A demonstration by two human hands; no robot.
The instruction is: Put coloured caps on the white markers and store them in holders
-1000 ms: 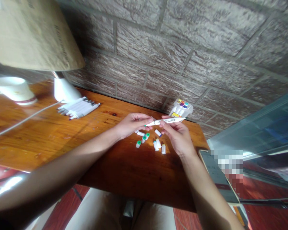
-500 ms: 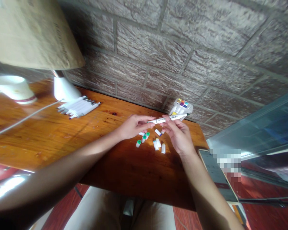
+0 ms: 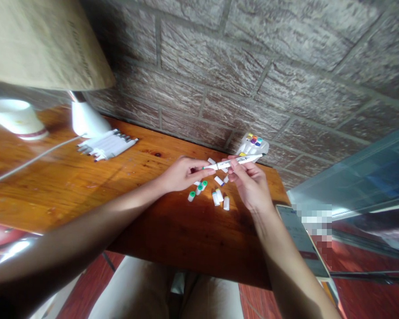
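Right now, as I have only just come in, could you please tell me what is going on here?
The person's left hand and right hand both hold a white marker above the table. The left fingers are at its green end; the right hand grips it farther along. Loose caps, some green-topped, lie on the table below. Over to the left, a bunch of pens lies by the lamp, and a case showing coloured ends is near the wall.
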